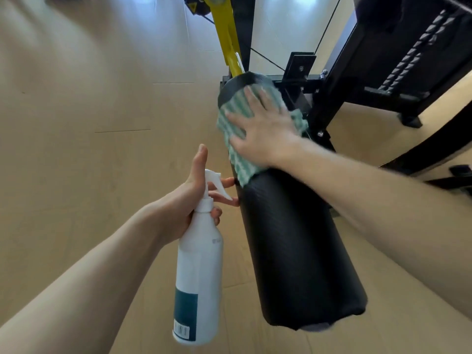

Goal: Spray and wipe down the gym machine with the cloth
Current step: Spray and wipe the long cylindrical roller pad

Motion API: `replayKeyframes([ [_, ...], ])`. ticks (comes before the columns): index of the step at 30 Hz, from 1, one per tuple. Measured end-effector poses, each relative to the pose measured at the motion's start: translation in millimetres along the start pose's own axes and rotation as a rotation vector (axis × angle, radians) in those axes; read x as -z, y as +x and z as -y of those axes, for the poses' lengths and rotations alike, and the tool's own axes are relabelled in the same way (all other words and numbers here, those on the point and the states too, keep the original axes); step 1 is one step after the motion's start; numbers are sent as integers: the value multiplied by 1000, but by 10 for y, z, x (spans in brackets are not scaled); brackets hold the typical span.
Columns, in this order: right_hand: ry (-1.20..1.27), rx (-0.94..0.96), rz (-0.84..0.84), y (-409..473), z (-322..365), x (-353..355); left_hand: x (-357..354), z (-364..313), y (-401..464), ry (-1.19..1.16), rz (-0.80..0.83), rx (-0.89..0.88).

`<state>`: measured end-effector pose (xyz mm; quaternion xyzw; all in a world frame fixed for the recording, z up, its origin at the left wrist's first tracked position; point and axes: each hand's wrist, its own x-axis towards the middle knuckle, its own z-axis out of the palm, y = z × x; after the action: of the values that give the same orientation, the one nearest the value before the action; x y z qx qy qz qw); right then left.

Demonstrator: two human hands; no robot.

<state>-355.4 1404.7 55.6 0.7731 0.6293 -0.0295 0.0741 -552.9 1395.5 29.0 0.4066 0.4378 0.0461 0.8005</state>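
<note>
While the left hand (190, 200) grips the white spray bottle (198, 274) by its neck, the right hand (263, 129) presses flat, fingers spread, on the green checked cloth (236, 154), apparently draped over the black roller pad's (293, 251) upper end.

You have two hands in view: your left hand (190, 200) and your right hand (263, 131). There is one spray bottle (198, 272), one cloth (236, 126), one black roller pad (293, 241), one yellow arm (226, 34), and one black frame (362, 67). Two thin cables (329, 24) cross behind the pad.
</note>
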Motion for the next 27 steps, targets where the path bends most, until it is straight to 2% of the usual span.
replayKeyframes([
  [4,70,112,2,-1058,10,-160,26,-24,-5,41,8,-18],
  [7,37,163,14,-1213,17,-196,40,-19,22,39,43,-6],
  [11,-43,189,32,-762,77,-85,44,-13,100,20,52,10],
  [20,-205,78,68,1077,59,166,115,-32,253,37,66,51],
  [24,-78,-123,58,1389,47,297,56,-54,268,126,40,66],
  [27,-67,-146,17,1325,20,205,26,-54,257,185,0,62],
])
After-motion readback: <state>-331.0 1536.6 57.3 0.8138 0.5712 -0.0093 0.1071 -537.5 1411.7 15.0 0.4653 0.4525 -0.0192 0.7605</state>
